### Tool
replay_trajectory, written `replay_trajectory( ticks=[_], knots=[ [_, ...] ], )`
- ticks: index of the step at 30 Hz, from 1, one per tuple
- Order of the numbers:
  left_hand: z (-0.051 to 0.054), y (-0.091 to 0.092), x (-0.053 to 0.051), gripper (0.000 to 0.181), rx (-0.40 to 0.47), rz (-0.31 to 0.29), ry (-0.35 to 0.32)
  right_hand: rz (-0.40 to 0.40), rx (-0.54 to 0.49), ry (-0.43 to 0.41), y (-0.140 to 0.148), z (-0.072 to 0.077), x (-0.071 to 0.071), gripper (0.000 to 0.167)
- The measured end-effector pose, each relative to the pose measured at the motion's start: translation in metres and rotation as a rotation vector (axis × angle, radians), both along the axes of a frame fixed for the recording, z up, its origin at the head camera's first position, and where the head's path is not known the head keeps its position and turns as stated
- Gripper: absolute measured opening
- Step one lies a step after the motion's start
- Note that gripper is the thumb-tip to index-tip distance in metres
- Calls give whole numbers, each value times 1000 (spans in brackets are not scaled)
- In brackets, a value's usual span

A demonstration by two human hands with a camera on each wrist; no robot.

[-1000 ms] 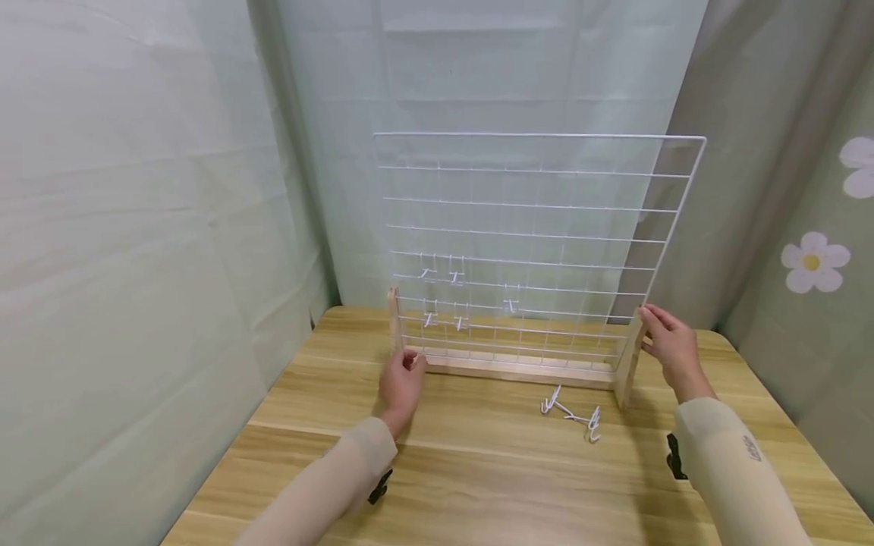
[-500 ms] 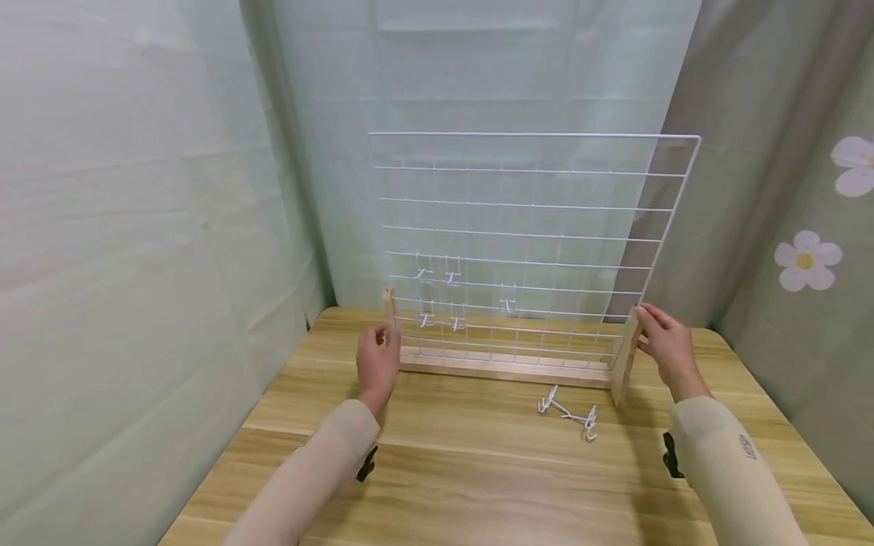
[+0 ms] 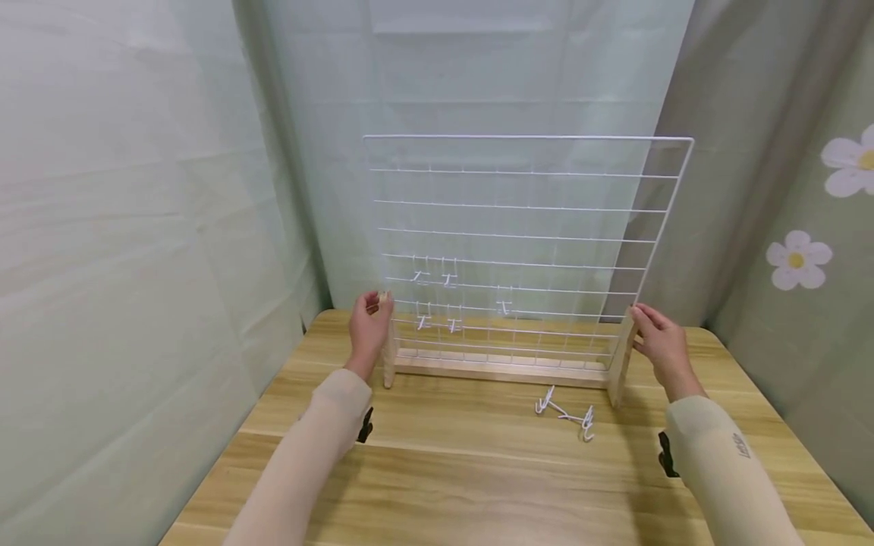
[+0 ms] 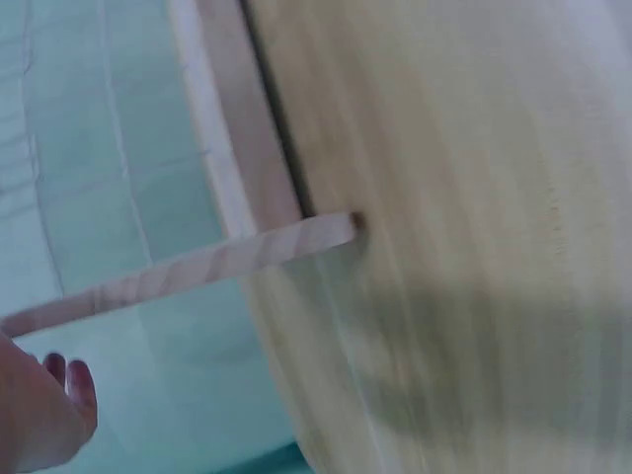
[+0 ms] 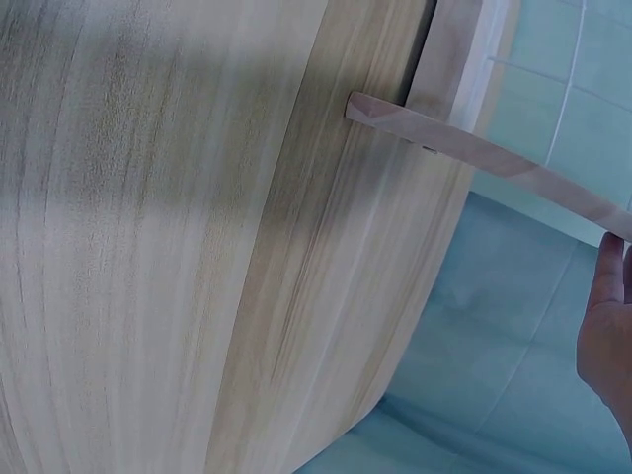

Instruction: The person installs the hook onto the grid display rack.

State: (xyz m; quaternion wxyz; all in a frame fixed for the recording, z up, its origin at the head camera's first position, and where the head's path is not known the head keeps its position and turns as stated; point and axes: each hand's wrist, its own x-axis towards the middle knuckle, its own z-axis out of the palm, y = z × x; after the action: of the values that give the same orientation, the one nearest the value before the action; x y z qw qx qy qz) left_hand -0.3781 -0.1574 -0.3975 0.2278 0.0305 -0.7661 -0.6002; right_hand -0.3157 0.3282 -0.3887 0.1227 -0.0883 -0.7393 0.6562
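Note:
A white wire grid rack (image 3: 512,206) stands upright on the table in a pale wooden stand (image 3: 501,369), a rail between two side posts. Several white hooks (image 3: 452,325) hang on its lower left and middle wires. My left hand (image 3: 369,326) holds the upper end of the left side post (image 4: 197,272), fingers bent behind it. At the opposite end, my right hand (image 3: 664,347) pinches the top of the right side post (image 5: 494,158) between thumb and fingers. Loose white hooks (image 3: 565,413) lie together in front of the stand, right of centre.
The stand rests toward the back of a wood-grain table (image 3: 437,470) with rounded far corners. Pale green curtains (image 3: 171,243) hang close on the left and behind. A flower-patterned curtain (image 3: 799,262) hangs on the right.
My left hand has left the stand's lower left front, moving left and up to the top of the left side post. My right hand stays on the right post.

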Motion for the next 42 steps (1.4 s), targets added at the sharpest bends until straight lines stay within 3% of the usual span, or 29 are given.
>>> replay_trajectory(
  ticks=[9, 16, 20, 25, 33, 42],
  knots=[
    [12, -5, -15, 44, 86, -94, -41, -2, -19, 24, 1, 0, 2, 59],
    [14, -10, -17, 35, 124, -105, -46, -3, -61, 52, -2, -1, 1, 47],
    [15, -13, -17, 36, 164, -142, -66, -21, -58, 38, -3, 0, 1, 51],
    [13, -14, -20, 38, 193, -165, -112, -79, 37, 14, -4, 3, 3, 62],
    [12, -16, -21, 36, 199, -187, -109, -183, 124, -85, -8, 6, 8, 69],
    [15, -14, -16, 37, 209, -198, -104, -259, 158, -62, -7, 5, 19, 65]
  ],
)
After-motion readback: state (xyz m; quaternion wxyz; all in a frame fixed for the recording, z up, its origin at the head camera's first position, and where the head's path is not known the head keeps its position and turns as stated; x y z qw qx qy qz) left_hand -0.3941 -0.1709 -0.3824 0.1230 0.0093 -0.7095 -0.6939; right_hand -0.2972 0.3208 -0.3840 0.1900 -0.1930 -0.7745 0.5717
